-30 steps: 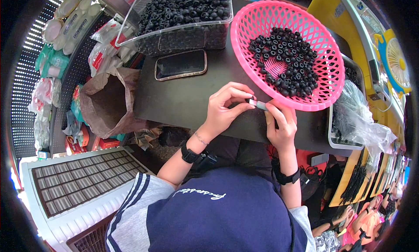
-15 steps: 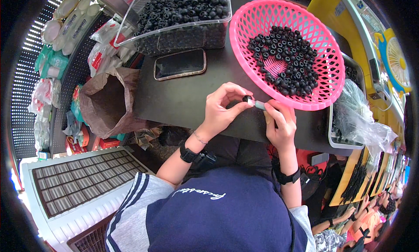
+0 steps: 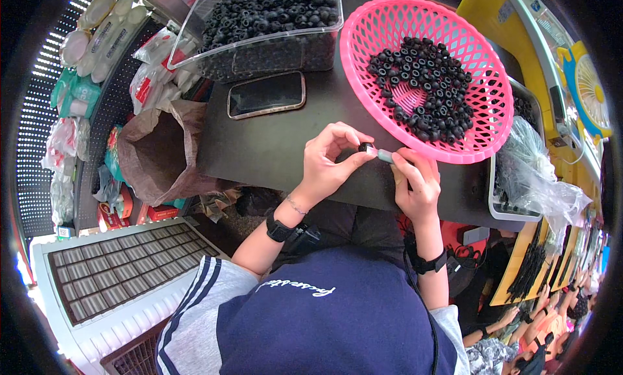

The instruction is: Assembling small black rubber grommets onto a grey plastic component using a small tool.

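Between the thumb and forefinger of my left hand (image 3: 328, 161) is a small black ring-shaped piece (image 3: 365, 146). My right hand (image 3: 417, 181) pinches a short pale grey-green stick (image 3: 385, 156), its end pointing at the black piece. Whether the two touch cannot be made out. Both hands are close together over the near edge of the dark table (image 3: 259, 144). Just beyond them, a pink lattice basket (image 3: 363, 83) holds many similar black pieces (image 3: 431, 83), hollow and rounded.
A clear plastic bin (image 3: 272, 62) full of black pieces stands at the back, with a phone (image 3: 267, 95) before it. An open brown bag (image 3: 195, 141) is at left. A white tray (image 3: 516, 212) under clear plastic bags (image 3: 538, 174) lies right. A white slatted appliance (image 3: 123, 271) stands lower left.
My hands stay in nearly the same place, still gripping the piece and the stick. The black piece seems slightly turned. Otherwise the view has shifted only a little.
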{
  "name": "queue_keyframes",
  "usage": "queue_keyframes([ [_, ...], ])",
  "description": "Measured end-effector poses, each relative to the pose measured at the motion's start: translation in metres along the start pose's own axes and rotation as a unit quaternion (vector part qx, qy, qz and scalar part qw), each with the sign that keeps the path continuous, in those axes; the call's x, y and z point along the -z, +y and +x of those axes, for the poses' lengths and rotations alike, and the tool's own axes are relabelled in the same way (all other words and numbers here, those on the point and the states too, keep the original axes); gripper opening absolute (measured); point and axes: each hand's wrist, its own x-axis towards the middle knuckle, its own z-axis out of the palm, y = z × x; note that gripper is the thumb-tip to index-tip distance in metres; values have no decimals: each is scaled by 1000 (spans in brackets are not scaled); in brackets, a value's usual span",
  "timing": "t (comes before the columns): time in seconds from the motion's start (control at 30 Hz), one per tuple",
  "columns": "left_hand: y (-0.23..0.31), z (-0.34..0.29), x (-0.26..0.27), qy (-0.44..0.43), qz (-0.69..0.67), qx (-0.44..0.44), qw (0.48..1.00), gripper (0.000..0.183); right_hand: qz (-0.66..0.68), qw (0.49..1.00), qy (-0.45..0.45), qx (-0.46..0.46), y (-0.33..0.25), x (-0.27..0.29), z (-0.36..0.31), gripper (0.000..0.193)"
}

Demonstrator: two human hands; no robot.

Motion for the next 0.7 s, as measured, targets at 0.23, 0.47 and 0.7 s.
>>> queue_keyframes([
  [0.23, -2, 0, 3, -15, -1, 13, 1000, 29, -4, 1000, 12, -1, 0, 0, 0, 30],
  [0.47, 4, 3, 1, -30, 10, 24, 999, 29, -12, 999, 22, -20, 2, 2, -1, 23],
  [0.7, -1, 2, 3, -44, -13, -2, 999, 15, -4, 999, 0, -45, 1, 4, -1, 21],
])
